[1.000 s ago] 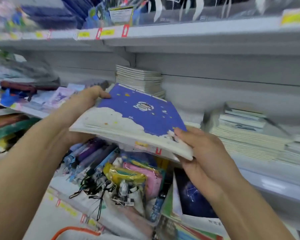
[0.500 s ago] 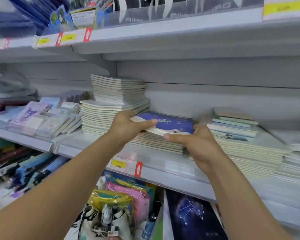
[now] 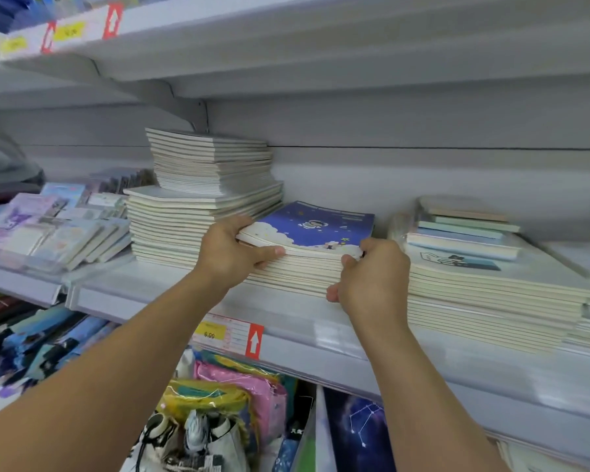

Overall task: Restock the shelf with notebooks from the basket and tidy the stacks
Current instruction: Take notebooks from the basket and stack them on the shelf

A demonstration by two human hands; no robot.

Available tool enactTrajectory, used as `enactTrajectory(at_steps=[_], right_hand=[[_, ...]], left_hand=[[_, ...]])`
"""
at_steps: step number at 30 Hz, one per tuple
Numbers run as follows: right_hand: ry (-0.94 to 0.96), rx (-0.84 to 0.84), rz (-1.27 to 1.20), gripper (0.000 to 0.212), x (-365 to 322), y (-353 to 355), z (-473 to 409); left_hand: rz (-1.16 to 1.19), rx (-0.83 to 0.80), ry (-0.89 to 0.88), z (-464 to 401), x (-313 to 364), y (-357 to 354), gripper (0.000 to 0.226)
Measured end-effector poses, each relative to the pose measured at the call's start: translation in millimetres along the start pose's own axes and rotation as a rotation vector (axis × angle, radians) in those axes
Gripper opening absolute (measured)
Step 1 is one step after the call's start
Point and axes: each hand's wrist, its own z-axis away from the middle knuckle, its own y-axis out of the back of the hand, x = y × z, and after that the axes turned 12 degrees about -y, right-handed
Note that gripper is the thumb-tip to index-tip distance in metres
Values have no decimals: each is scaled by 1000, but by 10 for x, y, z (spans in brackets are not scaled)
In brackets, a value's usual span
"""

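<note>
A bundle of blue notebooks [image 3: 317,226] with a white cloud and a small astronaut on the cover lies on top of a low stack [image 3: 293,275] in the middle of the white shelf [image 3: 286,311]. My left hand [image 3: 232,255] grips the bundle's front left corner, thumb along its edge. My right hand [image 3: 372,277] holds the front right corner of the bundle and the stack under it, fingers curled over the top edge. The basket is out of view.
A tall two-tier notebook stack [image 3: 201,199] stands just left. A wider stack [image 3: 491,294] topped with small pads [image 3: 464,229] sits right. Wrapped character notepads [image 3: 48,229] lie far left. Another shelf [image 3: 286,46] hangs overhead. Pouches [image 3: 239,390] and a constellation cover [image 3: 358,434] fill the level below.
The blue notebooks went from held in the air in front of the shelves to lying on the low stack. Both hands followed them onto the shelf and stay on the front corners.
</note>
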Motion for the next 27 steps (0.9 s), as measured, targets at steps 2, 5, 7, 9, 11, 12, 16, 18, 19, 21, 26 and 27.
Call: enactTrajectory(at_steps=[2,5,7,9,11,12,16,18,19,21,26,27], right_hand=[[17,39,27,10,16,-33,19],[55,43,37,4,21,-62,60],[51,49,23,25,16,-49,53],[17,5,-10,29,-22,8,73],[-22,-36,-26,18,-14,32,52],[-41,-49,-27,18,-8,34,39],[55,22,83,7,6,19,111],[266,187,155,23,-85,45,333],[408,263,134,26,-168,53,506],[635,222,22,15,-292,-4,948],[519,-582,306,39,465,-794,1978],[443,-774,451,43,742,-958,2188]], left_hand=[[46,3,23,-22,-48,-6,66],[54,-81,66,-61,-77,19,71],[16,-144,99,-118,-94,57,78],[-14,-209,116,-160,-77,86,82],[-42,-248,118,-165,-71,83,83],[-52,-238,110,-149,-68,73,81],[-122,-22,-5,2,-87,129,69],[-293,66,-172,201,-68,289,61],[-350,96,-273,366,-33,392,53],[-396,112,-375,825,33,647,28],[-625,-346,72,2161,-604,1431,16],[-690,-482,199,2410,-752,1587,15]])
